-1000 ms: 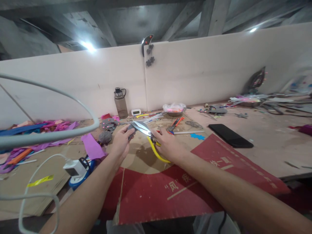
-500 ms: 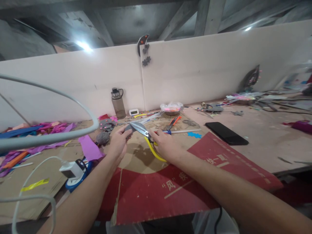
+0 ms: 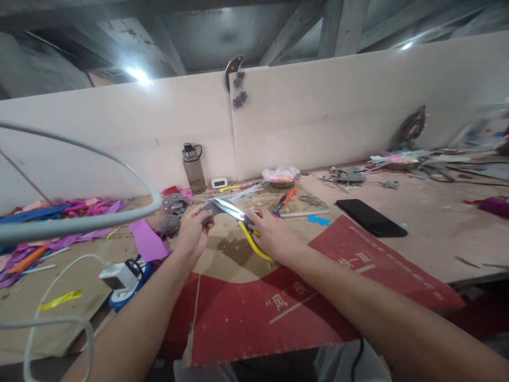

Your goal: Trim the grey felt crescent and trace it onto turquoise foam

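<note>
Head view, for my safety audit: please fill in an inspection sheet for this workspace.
Surface: red and brown printed cardboard on pale worktable.
Job's things: yellow-handled metal scissors, blades overlapping a dark grey piece.
Clutter: pink and purple scrap pile, left; flat black phone, right.
Hands: left hand pinches the piece; right hand grips the scissors.
Cables: thin white cable running to a boxy white adapter.
Surroundings: white upright panels; grey ceiling beams.

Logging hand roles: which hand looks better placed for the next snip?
Probably the right hand: it holds the yellow-handled scissors, blades at the gray felt-like piece the left hand pinches.
</note>
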`<action>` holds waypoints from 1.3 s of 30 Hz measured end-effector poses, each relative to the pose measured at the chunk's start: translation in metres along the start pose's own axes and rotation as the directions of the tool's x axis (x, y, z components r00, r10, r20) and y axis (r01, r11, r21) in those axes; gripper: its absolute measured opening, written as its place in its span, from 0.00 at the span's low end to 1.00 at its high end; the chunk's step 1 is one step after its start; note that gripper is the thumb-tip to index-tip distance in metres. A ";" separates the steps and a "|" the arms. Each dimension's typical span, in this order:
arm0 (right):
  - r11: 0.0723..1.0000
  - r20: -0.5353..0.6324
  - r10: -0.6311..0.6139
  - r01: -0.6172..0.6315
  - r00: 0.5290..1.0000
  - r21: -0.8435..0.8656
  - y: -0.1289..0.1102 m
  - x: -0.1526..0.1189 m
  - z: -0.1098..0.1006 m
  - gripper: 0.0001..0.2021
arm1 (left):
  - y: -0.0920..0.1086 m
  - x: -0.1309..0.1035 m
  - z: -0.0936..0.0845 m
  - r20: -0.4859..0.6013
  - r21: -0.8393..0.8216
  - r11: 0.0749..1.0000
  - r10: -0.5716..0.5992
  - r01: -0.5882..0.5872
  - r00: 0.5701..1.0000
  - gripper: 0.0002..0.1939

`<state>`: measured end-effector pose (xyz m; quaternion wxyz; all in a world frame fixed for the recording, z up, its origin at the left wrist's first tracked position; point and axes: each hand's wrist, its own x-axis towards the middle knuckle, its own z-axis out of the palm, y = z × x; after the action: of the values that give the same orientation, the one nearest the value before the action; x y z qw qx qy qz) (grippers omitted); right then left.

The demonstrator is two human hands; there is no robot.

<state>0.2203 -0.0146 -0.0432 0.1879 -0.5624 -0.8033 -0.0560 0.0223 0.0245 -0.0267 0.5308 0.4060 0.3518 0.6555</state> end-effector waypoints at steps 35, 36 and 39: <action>0.996 0.065 -0.015 0.009 0.998 0.088 0.001 -0.003 -0.003 0.19 | 0.002 0.006 -0.004 -0.031 0.022 0.996 -0.083 0.084 0.996 0.10; 0.996 0.067 0.006 -0.012 0.998 0.090 0.001 -0.002 -0.002 0.19 | 0.002 0.006 -0.005 -0.035 0.019 0.997 -0.080 0.080 0.996 0.10; 0.996 0.075 0.048 -0.053 0.996 0.072 0.003 -0.001 -0.001 0.21 | 0.003 0.007 -0.005 -0.035 0.007 0.998 -0.066 0.067 0.997 0.10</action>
<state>0.2233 -0.0150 -0.0431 0.1804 -0.5768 -0.7967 -0.0011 0.0157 0.0303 -0.0255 0.5444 0.3848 0.3770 0.6430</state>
